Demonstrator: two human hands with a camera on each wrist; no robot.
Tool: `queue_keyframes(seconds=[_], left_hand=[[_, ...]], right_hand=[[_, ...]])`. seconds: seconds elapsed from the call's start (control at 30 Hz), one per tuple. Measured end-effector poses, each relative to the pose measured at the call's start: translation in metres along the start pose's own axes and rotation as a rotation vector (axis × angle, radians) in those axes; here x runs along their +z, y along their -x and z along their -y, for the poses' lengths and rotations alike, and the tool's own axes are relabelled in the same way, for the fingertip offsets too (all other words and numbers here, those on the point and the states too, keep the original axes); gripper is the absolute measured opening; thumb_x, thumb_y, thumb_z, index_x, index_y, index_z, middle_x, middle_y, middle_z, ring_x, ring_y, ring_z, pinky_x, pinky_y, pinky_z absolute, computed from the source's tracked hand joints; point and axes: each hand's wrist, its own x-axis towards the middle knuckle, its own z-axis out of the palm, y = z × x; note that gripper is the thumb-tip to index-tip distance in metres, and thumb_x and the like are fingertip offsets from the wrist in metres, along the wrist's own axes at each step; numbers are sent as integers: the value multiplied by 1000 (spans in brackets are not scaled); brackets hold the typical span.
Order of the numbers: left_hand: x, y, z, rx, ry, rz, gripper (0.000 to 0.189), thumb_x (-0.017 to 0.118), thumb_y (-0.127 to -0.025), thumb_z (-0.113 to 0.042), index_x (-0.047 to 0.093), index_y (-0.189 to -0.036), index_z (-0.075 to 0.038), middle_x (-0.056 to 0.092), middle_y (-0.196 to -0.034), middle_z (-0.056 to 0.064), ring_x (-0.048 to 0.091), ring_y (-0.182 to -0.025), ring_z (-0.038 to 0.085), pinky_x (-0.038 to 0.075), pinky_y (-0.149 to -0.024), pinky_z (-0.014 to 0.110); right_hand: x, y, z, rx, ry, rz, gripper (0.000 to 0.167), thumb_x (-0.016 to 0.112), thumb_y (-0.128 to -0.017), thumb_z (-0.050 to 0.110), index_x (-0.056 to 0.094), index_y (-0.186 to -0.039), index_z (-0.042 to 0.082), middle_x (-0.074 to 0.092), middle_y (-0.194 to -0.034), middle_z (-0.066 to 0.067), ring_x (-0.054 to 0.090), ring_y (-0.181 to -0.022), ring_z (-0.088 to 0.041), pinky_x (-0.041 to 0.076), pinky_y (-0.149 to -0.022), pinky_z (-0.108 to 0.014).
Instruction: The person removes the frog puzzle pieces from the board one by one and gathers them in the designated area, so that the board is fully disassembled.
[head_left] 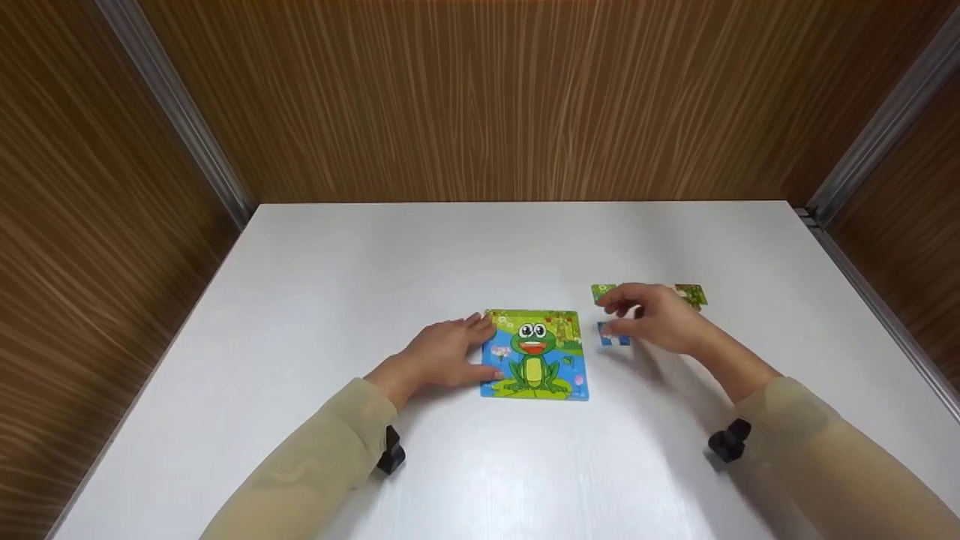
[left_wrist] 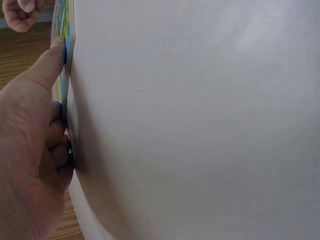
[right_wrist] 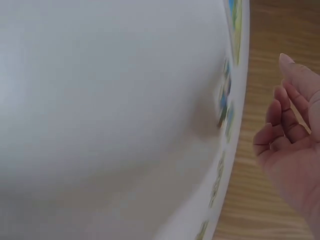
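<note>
A square puzzle board (head_left: pixel 533 360) with a green frog picture lies flat on the white table in the head view. My left hand (head_left: pixel 454 352) rests at its left side, thumb and fingertips touching the board; the thumb on its face also shows in the left wrist view. To the board's right, my right hand (head_left: pixel 660 319) hovers above loose puzzle pieces, fingers loosely bent and nothing visible between them. Below its fingertips sits a blue piece (head_left: pixel 615 339). Behind them is a green piece (head_left: pixel 602 290), partly covered. A green-brown piece (head_left: pixel 691 293) shows beyond the hand.
The white table (head_left: pixel 360 262) ends at a wood-grain back panel (head_left: pixel 480 105), with similar panels on both sides. Metal strips run along the corners. Each sleeve bears a small black device at the wrist, such as the left one (head_left: pixel 391 451).
</note>
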Motion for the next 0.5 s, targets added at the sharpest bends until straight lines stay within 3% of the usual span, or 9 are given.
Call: queue_keyframes(seconds=[0.23,0.5], left_hand=[[-2,1,0,21,2,-6,87,67,-95,-64,47,-161,-9,38,-168,8,30,-158,28,30,-125,50],[-2,1,-1,11,8,3,89,65,-96,-65,45,-162,-10,37,-169,8,30,-158,28,30,-125,50]], right_hand=[[27,-14,28,-127,-31,64,34,83,-93,12,75,-124,4,72,-111,-13,61,-98,-23,54,-87,-33],[55,-27,40,-114,-69,142,34,82,-93,9,74,-126,3,73,-108,-9,64,-95,-22,55,-86,-31]])
